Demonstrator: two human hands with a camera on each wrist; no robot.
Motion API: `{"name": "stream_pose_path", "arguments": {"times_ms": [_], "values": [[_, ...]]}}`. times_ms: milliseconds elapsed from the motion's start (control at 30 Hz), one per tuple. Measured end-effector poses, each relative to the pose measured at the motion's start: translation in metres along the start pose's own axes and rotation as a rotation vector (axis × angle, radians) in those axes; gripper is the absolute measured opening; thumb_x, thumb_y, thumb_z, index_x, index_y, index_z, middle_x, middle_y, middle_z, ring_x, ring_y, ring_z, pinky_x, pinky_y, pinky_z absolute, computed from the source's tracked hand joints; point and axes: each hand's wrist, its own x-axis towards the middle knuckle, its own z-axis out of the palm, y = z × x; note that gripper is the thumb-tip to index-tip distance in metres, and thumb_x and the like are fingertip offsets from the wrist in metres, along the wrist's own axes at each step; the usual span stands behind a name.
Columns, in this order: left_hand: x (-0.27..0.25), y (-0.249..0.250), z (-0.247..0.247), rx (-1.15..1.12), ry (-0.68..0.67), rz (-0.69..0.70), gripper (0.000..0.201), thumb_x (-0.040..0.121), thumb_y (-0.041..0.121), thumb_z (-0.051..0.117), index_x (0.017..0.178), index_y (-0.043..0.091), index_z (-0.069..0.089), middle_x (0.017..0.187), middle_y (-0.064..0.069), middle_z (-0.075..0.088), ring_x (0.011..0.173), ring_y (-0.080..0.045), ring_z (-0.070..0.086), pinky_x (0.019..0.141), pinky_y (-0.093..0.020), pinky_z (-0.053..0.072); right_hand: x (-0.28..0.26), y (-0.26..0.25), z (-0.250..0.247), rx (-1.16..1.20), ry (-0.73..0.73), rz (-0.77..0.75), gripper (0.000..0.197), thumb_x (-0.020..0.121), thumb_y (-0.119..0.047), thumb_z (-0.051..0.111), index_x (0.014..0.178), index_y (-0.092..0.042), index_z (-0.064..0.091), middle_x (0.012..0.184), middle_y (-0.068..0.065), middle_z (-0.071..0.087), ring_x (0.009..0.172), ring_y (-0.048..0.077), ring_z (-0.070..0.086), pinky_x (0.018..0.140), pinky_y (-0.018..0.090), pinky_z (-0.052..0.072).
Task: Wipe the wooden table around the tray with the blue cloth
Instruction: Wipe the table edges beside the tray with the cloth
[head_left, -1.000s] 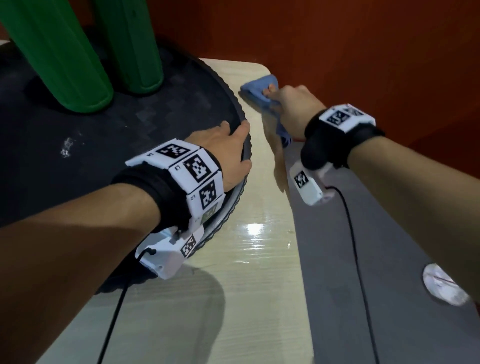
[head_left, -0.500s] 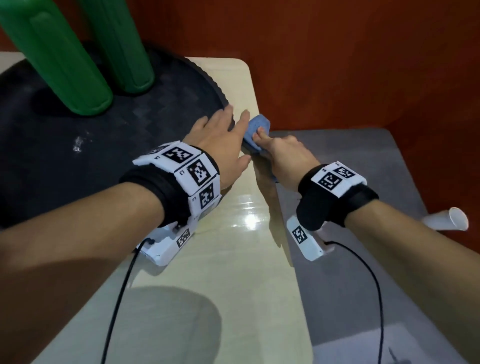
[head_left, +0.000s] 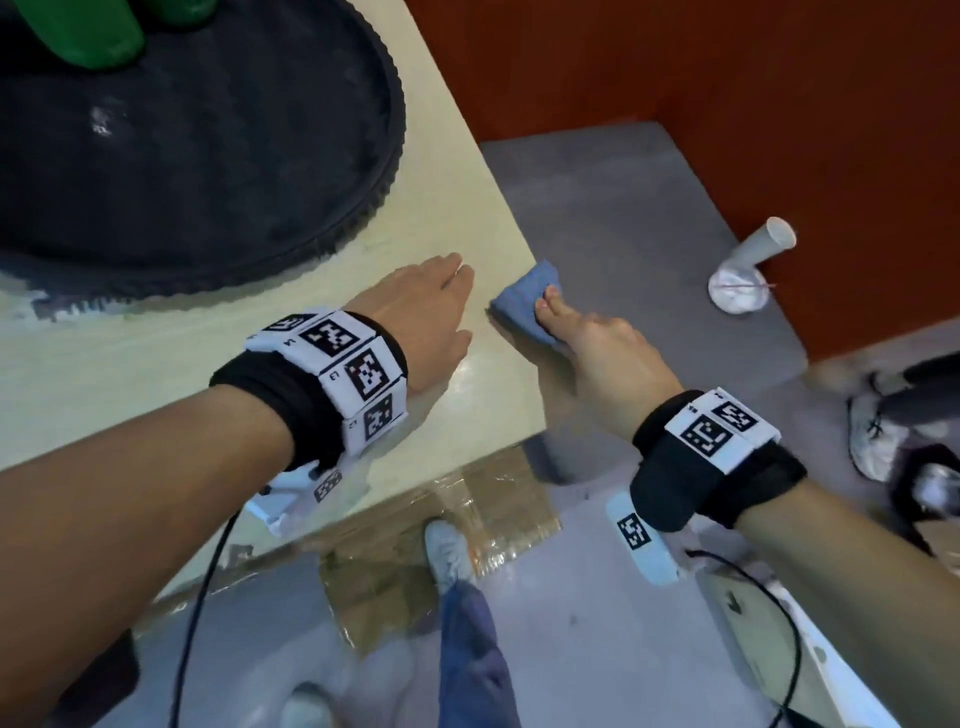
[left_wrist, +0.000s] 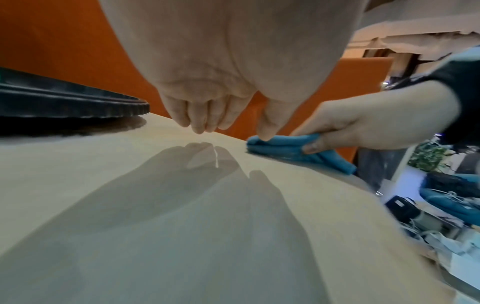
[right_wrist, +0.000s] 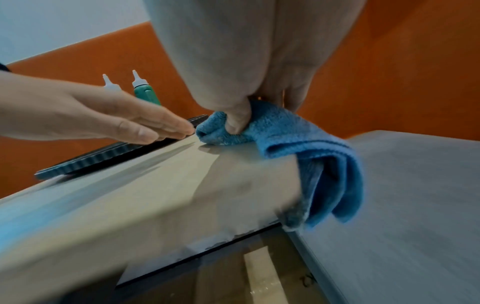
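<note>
The folded blue cloth (head_left: 527, 301) lies over the right edge of the pale wooden table (head_left: 130, 374), part of it hanging down the side (right_wrist: 335, 185). My right hand (head_left: 587, 332) grips the cloth (left_wrist: 288, 148), thumb pinching it on top. My left hand (head_left: 426, 317) hovers flat just above the table with straight fingers (left_wrist: 200, 121), left of the cloth and holding nothing. The round black tray (head_left: 332, 208) sits at the upper left, apart from both hands.
Green bottles (head_left: 88, 36) stand on the tray. A grey bench (head_left: 623, 218) runs along the table's right side below an orange wall, with a white paper cup (head_left: 748, 265) on it. Below are the floor, taped cardboard (head_left: 431, 561) and shoes.
My right hand has dragged the cloth back along the table's right edge toward the near corner. My left hand has come off the tray rim and moved back with it.
</note>
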Motion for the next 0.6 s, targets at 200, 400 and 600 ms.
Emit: {"name": "stream_pose_path", "arguments": {"times_ms": [200, 400, 600], "values": [[-0.067, -0.010, 0.017, 0.021, -0.074, 0.058, 0.051, 0.100, 0.030, 0.035, 0.145, 0.007, 0.026, 0.154, -0.011, 0.020, 0.140, -0.025, 0.025, 0.113, -0.040, 0.029, -0.079, -0.047, 0.050, -0.015, 0.085, 0.216, 0.071, 0.084, 0.010, 0.047, 0.146, -0.016, 0.025, 0.157, 0.006, 0.019, 0.141, 0.030, 0.027, 0.099, 0.042, 0.039], [-0.083, -0.017, 0.018, 0.013, -0.092, 0.067, 0.034, 0.099, 0.028, 0.036, 0.125, 0.008, 0.042, 0.139, -0.009, 0.037, 0.125, -0.024, 0.039, 0.100, -0.043, 0.040, -0.075, -0.049, 0.045, 0.105, 0.129, 0.258, 0.066, 0.081, 0.013, 0.042, 0.138, -0.019, 0.036, 0.152, 0.010, 0.029, 0.126, 0.045, 0.041, 0.097, 0.050, 0.041], [-0.079, -0.019, 0.028, 0.009, -0.029, 0.037, 0.029, 0.099, 0.026, 0.036, 0.118, 0.007, 0.046, 0.135, -0.009, 0.039, 0.124, -0.025, 0.039, 0.096, -0.039, 0.038, -0.076, -0.071, 0.057, 0.098, 0.129, 0.211, 0.067, 0.083, 0.015, 0.044, 0.142, -0.015, 0.034, 0.157, 0.005, 0.022, 0.141, 0.034, 0.027, 0.107, 0.050, 0.034]]}}
